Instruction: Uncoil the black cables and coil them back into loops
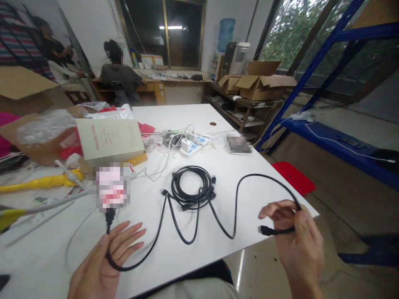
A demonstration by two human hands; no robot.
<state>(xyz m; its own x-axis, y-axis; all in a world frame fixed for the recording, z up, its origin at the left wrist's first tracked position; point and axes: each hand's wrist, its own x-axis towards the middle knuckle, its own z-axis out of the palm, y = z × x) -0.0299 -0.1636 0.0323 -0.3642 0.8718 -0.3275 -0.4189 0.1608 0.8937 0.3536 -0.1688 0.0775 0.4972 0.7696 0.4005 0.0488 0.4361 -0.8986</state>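
A long black cable [188, 243] runs in loose bends over the white table between my two hands. My left hand [107, 253] pinches it at the thumb, its other fingers spread. Just above, the cable's left plug [109, 216] points up towards a pixelated pink and white patch. Near the table's right edge, my right hand [296, 236] grips the other end between thumb and fingers, with the plug [264, 230] jutting out to the left. A coil of black cables [190, 168] with several plugs lies between the hands, farther back; the held cable passes over its front.
A white power strip [190, 148] with leads stands behind the coil. On the left are a pale green box [110, 139], plastic bags and a yellow cable [40, 182]. A red stool [293, 177] and blue shelving [343, 135] stand right. Two people are in the background.
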